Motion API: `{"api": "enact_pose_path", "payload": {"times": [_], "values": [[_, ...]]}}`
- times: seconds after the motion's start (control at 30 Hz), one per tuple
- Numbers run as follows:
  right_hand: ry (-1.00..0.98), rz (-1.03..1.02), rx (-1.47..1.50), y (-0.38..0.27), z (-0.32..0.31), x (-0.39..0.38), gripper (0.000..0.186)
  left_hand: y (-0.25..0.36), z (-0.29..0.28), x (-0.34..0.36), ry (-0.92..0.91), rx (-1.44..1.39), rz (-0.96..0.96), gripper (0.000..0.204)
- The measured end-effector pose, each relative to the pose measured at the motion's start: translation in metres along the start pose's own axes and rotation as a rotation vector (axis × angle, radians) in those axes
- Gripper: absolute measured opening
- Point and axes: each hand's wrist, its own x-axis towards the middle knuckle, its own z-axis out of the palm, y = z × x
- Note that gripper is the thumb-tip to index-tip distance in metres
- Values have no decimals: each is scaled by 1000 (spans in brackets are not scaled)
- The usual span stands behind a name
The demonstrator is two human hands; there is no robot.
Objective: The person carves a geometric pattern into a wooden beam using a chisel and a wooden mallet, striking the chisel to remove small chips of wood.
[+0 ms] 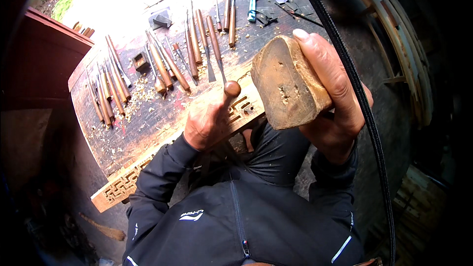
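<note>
My left hand is closed round a chisel, whose round wooden handle end points up toward me. Its blade is hidden beneath the fist. Under that hand lies a long pale wooden board with fretwork cut into it, some slots at its left end and more just right of the fist. My right hand grips a thick, worn wooden mallet block, raised to the right of the chisel. The thumb lies along its side; the rest of the grip is partly hidden behind the block.
Several wood-handled carving tools lie in rows across the dark worktable, among wood shavings. A small dark square box and a blue-handled brush are there too. A black cord hangs at the right. Wooden pieces stand beyond it.
</note>
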Motion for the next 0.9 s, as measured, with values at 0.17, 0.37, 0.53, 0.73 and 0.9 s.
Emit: {"api": "enact_pose_path", "payload": {"times": [0.17, 0.37, 0.53, 0.73, 0.9], "values": [[18, -37, -139, 5, -10, 1, 65, 2, -1, 2, 52, 37, 73, 50], [137, -57, -33, -7, 20, 20, 35, 1, 4, 11, 109, 38, 178, 40], [103, -210, -424, 8, 1, 34, 45, 6, -3, 9, 68, 33, 107, 36], [277, -11, -310, 14, 29, -1, 61, -11, 15, -1, 204, -434, -473, 27], [235, 253, -408, 23, 58, -33, 56, -27, 5, 6, 506, -829, -579, 24]]}}
